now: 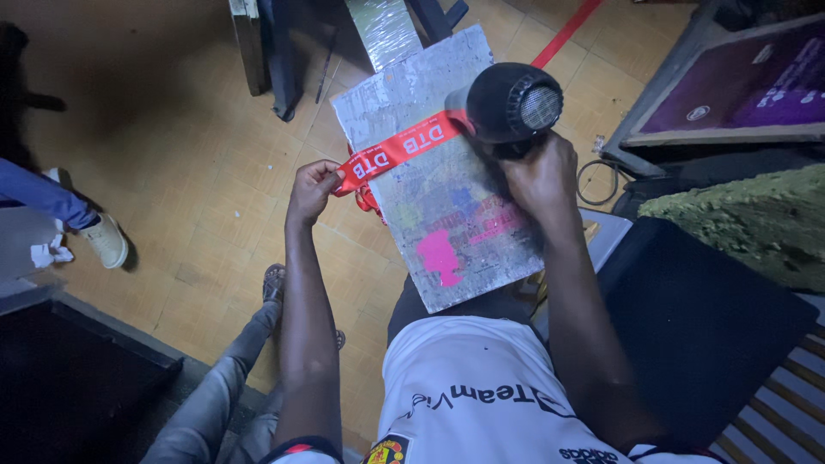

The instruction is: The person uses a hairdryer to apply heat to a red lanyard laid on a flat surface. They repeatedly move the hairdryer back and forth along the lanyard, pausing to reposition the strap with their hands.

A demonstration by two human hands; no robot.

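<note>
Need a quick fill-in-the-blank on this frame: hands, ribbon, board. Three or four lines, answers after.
1. The right hand holds a black ____ aimed at the ribbon.
2. The left hand pinches the end of a ____ ribbon with white letters.
3. The ribbon lies across a paint-stained ____ resting on the person's lap.
4. The brightest paint patch on it is ____.

Missing words: hair dryer; red; board; pink

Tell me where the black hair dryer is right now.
In the head view, the black hair dryer is upper centre-right, gripped by the right hand, aimed at the red ribbon lying across the paint-stained board.
</note>
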